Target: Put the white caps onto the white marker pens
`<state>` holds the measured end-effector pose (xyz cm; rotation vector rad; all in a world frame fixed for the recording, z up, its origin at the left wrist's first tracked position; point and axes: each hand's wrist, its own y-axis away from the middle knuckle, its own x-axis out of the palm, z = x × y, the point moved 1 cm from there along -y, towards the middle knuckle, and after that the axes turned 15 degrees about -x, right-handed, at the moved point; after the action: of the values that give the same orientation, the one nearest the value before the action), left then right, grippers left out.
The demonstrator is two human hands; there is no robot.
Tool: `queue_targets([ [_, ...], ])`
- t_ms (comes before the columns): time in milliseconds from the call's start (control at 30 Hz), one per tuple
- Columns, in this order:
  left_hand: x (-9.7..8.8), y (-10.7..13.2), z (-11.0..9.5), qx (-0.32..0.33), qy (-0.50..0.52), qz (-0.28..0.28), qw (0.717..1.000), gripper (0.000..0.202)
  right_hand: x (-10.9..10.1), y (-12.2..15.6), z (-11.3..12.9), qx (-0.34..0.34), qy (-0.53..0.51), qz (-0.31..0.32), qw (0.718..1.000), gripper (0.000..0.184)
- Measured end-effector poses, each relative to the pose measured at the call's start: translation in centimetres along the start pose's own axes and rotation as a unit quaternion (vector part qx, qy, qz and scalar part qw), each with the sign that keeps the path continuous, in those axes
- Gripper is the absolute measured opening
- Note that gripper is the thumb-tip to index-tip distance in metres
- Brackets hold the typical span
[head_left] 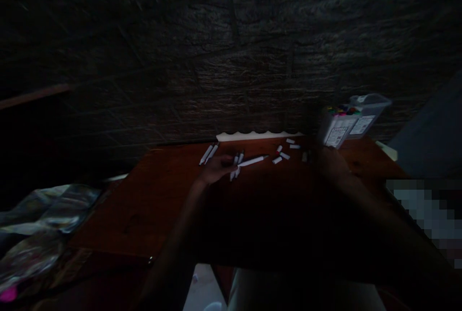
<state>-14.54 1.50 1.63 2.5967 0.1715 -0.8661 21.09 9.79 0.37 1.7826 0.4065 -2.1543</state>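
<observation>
My left hand [215,168] is closed on one end of a white marker [251,161], whose dark tip points right. Just under that hand, more white markers [237,172] lie on the wooden table [144,205], and a pair of white markers [208,154] rests to its left. Several short white caps [285,156] are scattered to the right of the held marker. My right hand [332,162] is at the foot of a clear container of markers [337,130]; its fingers are dark and blurred. A small pale piece [305,157] shows just left of it.
A second clear container [370,111] stands behind the first at the back right. A white wavy-edged strip [260,136] runs along the table's back edge, against a dark brick wall [216,60]. Crumpled plastic wrapping [54,207] lies left of the table.
</observation>
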Motion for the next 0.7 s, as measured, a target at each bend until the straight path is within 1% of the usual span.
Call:
queue_targets([
  [100,-0.2,0.1,0.2,-0.024,0.022,0.053,0.998,0.057,0.4,-0.3,-1.1,0.009,0.011,0.0,1.0,0.037],
  [167,-0.3,0.1,0.3,-0.028,0.012,0.068,0.997,0.054,0.7,-0.6,-1.4,0.0,0.018,-0.016,1.0,0.036],
  [300,-0.9,0.1,0.5,-0.02,-0.038,0.045,0.998,0.04,0.7,-0.6,-1.4,-0.024,0.022,-0.063,0.997,0.035],
  [367,-1.2,0.0,0.7,-0.029,-0.027,0.028,0.999,0.035,0.4,-0.4,-1.0,-0.039,0.008,-0.101,0.994,0.034],
  [467,-1.5,-0.2,0.9,-0.058,0.072,-0.001,0.996,0.031,-0.1,0.1,-0.3,-0.073,-0.033,-0.158,0.984,0.033],
  [533,-1.3,-0.2,0.8,-0.066,0.15,-0.029,0.986,0.03,-0.2,0.3,0.3,-0.103,-0.07,-0.191,0.974,0.032],
  [567,-1.2,-0.2,0.6,-0.063,0.186,-0.033,0.98,0.03,-0.1,0.4,0.6,-0.118,-0.092,-0.205,0.967,0.032],
  [633,-0.6,0.1,-0.1,-0.044,0.261,-0.014,0.964,0.034,0.3,0.6,1.3,-0.144,-0.156,-0.223,0.952,0.032],
  [700,0.1,0.6,-1.0,-0.01,0.336,0.024,0.941,0.04,0.9,0.9,2.5,-0.165,-0.242,-0.221,0.93,0.031],
])
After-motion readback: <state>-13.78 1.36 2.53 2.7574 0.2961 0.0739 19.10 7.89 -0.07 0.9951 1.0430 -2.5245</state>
